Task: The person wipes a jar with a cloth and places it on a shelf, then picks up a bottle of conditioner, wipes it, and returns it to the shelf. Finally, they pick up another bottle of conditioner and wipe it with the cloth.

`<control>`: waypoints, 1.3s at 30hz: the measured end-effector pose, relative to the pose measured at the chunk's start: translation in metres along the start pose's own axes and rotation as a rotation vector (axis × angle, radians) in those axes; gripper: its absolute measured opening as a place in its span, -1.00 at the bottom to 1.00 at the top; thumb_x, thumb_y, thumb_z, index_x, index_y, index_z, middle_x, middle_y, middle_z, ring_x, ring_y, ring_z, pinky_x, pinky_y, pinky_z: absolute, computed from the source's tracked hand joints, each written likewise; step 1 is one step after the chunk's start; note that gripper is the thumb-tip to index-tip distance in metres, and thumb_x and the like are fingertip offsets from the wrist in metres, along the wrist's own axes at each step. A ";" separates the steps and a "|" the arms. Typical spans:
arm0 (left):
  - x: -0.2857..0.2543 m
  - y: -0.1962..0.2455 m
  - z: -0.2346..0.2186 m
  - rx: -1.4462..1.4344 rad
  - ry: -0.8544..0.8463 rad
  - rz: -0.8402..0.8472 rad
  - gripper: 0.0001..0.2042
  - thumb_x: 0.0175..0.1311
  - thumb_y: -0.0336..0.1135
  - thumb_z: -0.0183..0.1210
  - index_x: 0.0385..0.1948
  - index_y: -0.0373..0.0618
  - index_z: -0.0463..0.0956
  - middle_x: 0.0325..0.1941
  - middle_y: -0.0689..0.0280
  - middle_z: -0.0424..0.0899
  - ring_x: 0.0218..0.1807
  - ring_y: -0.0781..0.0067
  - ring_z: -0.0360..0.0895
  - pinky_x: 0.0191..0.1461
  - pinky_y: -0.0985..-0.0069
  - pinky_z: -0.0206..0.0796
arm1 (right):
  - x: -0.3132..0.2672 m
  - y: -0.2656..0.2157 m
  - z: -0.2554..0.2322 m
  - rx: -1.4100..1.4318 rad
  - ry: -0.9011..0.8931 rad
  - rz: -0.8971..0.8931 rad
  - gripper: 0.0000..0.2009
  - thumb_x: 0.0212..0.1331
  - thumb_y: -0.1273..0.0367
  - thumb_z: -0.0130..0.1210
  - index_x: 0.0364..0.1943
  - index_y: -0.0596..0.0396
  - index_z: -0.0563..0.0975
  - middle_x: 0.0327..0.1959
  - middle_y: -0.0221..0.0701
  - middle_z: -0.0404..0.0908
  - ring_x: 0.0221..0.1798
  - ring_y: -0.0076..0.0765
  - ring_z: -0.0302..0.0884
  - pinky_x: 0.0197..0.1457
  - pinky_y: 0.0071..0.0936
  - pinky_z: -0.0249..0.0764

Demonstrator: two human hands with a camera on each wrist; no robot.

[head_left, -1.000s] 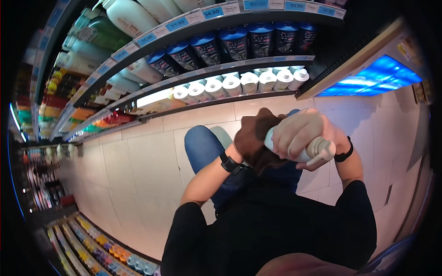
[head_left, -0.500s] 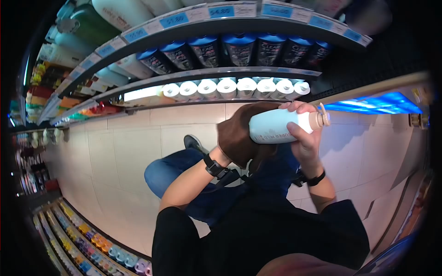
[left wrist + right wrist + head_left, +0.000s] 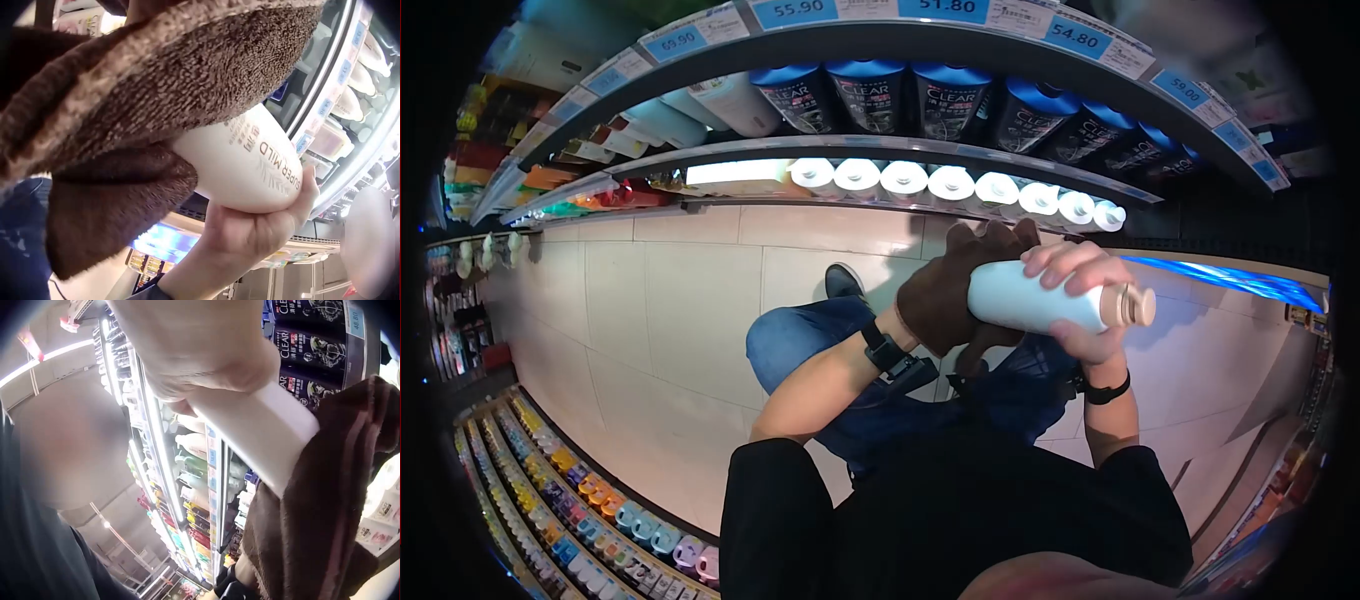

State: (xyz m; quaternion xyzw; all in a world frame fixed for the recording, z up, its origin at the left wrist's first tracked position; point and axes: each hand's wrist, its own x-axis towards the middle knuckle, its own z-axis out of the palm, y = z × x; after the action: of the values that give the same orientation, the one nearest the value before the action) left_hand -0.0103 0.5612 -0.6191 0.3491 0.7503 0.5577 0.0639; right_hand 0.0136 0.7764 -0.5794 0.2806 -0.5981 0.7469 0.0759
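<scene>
A pale blue-white bottle (image 3: 1022, 298) with a beige pump top (image 3: 1128, 305) lies tilted in front of the body. My right hand (image 3: 1088, 272) grips it near the pump end, fingers over the top and thumb below. Brown towelling cloth (image 3: 945, 300) covers my left hand (image 3: 897, 324), whose fingers are hidden under it. Folds of this cloth sit around the bottle's base. In the left wrist view, "SUPER MILD" reads on the bottle (image 3: 247, 165), with the right hand (image 3: 240, 234) cupping its far side. The right wrist view shows the bottle's base running into the cloth (image 3: 325, 506).
Ahead are store shelves with dark blue CLEAR bottles (image 3: 948, 98), white-topped bottles (image 3: 951, 184) lower down, and price labels (image 3: 1075, 36) along the edges. A lit blue panel (image 3: 1230, 280) stands at the right. Bent knees (image 3: 785, 335) are below the hands, over a tiled floor (image 3: 680, 310).
The right hand has turned the bottle from pointing toward the body to lying sideways, then rolled its lettering out of the head view. The cloth-covered left hand stays at the base. The view has moved nearer the shelf.
</scene>
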 end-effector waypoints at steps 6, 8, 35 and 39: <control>-0.017 0.015 -0.018 0.099 -0.002 0.038 -0.29 -0.21 0.06 0.65 0.10 0.05 0.66 0.06 0.40 0.76 0.02 0.25 0.73 0.00 0.27 0.60 | 0.040 -0.012 0.013 0.140 -0.322 -0.004 -0.75 -0.31 0.55 0.48 -0.45 0.10 0.67 -0.36 -0.27 0.77 -0.23 -0.01 0.79 0.01 0.01 0.73; -0.020 0.019 -0.019 0.196 -0.173 -0.044 -0.27 -0.22 0.06 0.65 0.11 0.03 0.65 0.00 0.34 0.75 0.00 0.22 0.73 0.02 0.23 0.59 | 0.043 -0.005 0.015 0.313 -0.449 -0.001 -0.73 -0.32 0.54 0.51 -0.43 0.11 0.69 -0.34 -0.26 0.77 -0.22 -0.02 0.79 -0.01 -0.01 0.72; -0.001 -0.053 0.014 0.029 0.004 0.230 -0.45 0.18 -0.22 0.40 0.23 -0.13 0.51 -0.13 0.28 0.77 -0.14 0.34 0.74 -0.06 0.33 0.60 | -0.016 0.021 0.046 0.139 0.826 0.050 -0.59 0.27 0.21 0.29 0.13 -0.07 0.44 0.13 -0.24 0.61 0.41 0.07 0.54 0.61 0.14 0.34; -0.012 -0.050 0.028 -0.118 -0.029 -0.019 -0.46 0.18 -0.34 0.36 0.26 -0.11 0.49 -0.07 0.21 0.75 -0.20 0.30 0.71 -0.12 0.27 0.59 | -0.012 0.014 0.039 0.030 0.545 -0.068 -0.53 0.04 0.22 0.28 0.08 -0.06 0.46 0.03 -0.24 0.61 0.26 0.13 0.60 0.48 0.28 0.42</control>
State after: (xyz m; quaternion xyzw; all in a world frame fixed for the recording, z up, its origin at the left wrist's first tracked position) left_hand -0.0105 0.5699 -0.6774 0.3456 0.7183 0.5955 0.1004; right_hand 0.0300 0.7384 -0.5923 0.0901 -0.5348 0.8006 0.2549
